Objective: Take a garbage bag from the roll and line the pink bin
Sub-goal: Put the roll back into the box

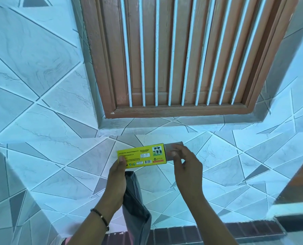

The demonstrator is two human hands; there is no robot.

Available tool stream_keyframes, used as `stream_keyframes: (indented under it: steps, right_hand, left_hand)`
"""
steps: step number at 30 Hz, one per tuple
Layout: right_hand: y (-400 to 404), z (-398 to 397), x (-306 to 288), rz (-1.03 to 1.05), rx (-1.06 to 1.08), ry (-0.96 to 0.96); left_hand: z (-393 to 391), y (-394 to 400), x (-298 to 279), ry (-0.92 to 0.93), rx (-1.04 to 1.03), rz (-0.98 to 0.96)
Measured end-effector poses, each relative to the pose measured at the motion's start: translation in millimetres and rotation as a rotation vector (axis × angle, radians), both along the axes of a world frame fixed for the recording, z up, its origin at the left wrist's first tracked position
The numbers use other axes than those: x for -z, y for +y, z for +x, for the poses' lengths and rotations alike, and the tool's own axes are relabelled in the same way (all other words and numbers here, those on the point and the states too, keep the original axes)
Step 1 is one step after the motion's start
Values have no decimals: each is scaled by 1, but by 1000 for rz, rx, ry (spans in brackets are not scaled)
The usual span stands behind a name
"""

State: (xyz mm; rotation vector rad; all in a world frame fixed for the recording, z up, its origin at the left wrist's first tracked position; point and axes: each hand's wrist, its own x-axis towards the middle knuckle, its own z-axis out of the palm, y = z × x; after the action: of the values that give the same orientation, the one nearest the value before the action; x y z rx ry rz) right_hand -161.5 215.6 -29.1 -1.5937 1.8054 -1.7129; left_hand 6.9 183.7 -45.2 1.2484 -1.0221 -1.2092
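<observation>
Yellow cardboard garbage bag box (141,157) is held level between both hands. Left hand (118,175) grips its left end, thumb on top, with a grey garbage bag (136,204) hanging below the palm. Right hand (184,163) pinches the open grey end flap (173,151). Tiled counter (58,165) lies beneath both hands.

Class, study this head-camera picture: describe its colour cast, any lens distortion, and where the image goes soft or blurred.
Head view: a cool blue cast tints the tiled wall; the wide-angle lens bows the window bars and splays the frame outward; the yellow box is fairly sharp though its small print is unreadable; the right edge smears into blur; both the left hand and right hand look dark, underlit.
</observation>
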Motion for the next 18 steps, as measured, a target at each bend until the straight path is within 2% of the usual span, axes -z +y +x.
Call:
stream_keyframes:
  steps: [3,7,9,15,18]
  right_hand:
    - [-1,-3,-1,17,42,-22]
    - [-2,0,-2,-45,194,119]
    - [-2,1,-3,-43,138,28]
    - [3,5,-13,-29,-139,-504]
    - [3,7,-11,-58,-175,-526]
  left_hand:
    - [-3,1,3,22,3,-2]
    - [-5,2,4,47,-1,9]
    - [-6,2,2,46,-8,7]
    - [-4,1,-2,42,-36,-12]
    - [-4,1,-1,51,-32,-15]
